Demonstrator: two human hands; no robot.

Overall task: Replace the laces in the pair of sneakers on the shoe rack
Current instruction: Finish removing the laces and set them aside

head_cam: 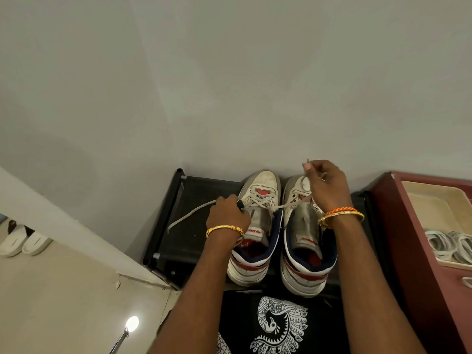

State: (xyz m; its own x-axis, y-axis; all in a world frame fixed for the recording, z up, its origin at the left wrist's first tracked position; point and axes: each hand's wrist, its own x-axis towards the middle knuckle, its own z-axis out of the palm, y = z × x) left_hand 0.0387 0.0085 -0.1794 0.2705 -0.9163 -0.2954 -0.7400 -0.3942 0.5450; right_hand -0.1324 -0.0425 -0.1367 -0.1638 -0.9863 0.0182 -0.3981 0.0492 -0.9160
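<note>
Two white high-top sneakers with red and navy collars stand side by side on a black shoe rack, toes to the wall. The left sneaker is laced. The right sneaker has open upper eyelets. A grey-white lace runs from the right sneaker across the left one. My left hand grips that lace over the left sneaker, and its loose tail trails left onto the rack. My right hand pinches the lace's other end above the right sneaker's toe.
A maroon cabinet stands right of the rack, with a beige tray holding coiled white laces. White slippers lie on the floor at far left. A plain wall is behind the rack. My dark patterned shirt fills the bottom.
</note>
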